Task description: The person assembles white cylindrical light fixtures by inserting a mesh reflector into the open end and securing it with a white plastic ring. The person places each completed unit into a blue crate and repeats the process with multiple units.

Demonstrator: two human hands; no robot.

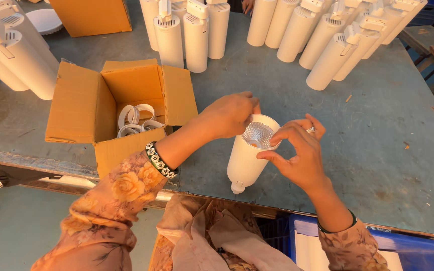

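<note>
A white cylindrical lamp housing (244, 160) stands on the grey table (367, 150) near its front edge, with a faceted silver reflector (257, 134) showing in its open top. My left hand (231, 114) grips the far rim of the housing. My right hand (300, 153) pinches the near right edge of the rim with thumb and fingers. Both wrists wear floral sleeves, and a beaded band sits on the left wrist.
An open cardboard box (111, 108) holding several white rings (135, 120) sits left of the housing. Many white lamp cylinders (327, 40) stand along the far side, and more stand at the left (18, 62). A blue crate (408, 251) lies below the table edge.
</note>
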